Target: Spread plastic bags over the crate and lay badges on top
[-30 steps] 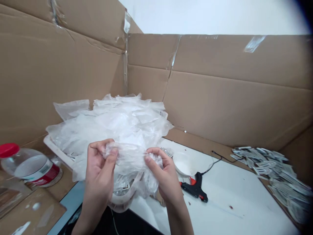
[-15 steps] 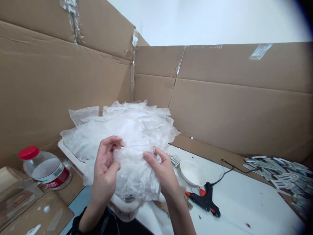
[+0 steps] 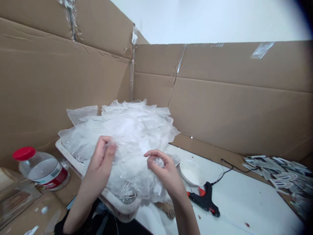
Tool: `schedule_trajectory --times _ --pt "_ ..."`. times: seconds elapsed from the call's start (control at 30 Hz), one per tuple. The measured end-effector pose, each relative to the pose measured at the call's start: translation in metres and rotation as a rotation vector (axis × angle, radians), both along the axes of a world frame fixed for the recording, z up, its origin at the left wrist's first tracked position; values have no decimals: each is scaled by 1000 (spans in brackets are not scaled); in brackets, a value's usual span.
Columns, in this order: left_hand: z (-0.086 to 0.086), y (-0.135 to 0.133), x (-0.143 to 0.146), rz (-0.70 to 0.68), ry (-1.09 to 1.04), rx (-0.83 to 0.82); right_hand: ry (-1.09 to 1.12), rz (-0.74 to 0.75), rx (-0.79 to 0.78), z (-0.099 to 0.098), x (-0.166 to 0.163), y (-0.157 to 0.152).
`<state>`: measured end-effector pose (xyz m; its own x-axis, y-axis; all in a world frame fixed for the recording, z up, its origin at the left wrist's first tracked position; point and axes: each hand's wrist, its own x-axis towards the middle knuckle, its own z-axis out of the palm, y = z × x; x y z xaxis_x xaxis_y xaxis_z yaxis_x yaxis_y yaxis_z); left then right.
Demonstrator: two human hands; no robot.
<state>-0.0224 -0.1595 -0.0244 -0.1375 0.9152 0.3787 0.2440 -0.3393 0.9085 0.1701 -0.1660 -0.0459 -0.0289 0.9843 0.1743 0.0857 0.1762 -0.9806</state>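
Note:
A heap of thin clear plastic bags (image 3: 127, 130) fills a white tray (image 3: 73, 163) in front of me. My left hand (image 3: 101, 161) pinches a bag at the heap's near left side, fingers closed on the film. My right hand (image 3: 163, 171) is curled shut on crumpled plastic at the heap's near right side. A stretch of the same film runs between the two hands.
Taped cardboard walls (image 3: 220, 98) enclose the white table (image 3: 244, 202). A red-capped clear bottle (image 3: 40, 168) lies at the left. A small white bowl (image 3: 192, 173), a black and orange glue gun (image 3: 204, 200) and a pile of grey-white flat pieces (image 3: 281, 173) lie at the right.
The view has shifted slightly. My hands have spread a little apart, pulling the film between them; the left hand has closed its fingers on the plastic.

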Motion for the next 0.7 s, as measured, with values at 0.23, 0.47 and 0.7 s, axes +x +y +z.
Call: schedule_trajectory --times 0.23,0.47,0.7 --pt "-15 -5 19 -4 -36 67 46 49 52 5 -19 -1" --pt "-25 -11 20 -166 -21 44 -3 -95 129 6 -24 -2" --pt "-4 11 -11 -365 -108 -28 -186 56 176 17 -5 -9"
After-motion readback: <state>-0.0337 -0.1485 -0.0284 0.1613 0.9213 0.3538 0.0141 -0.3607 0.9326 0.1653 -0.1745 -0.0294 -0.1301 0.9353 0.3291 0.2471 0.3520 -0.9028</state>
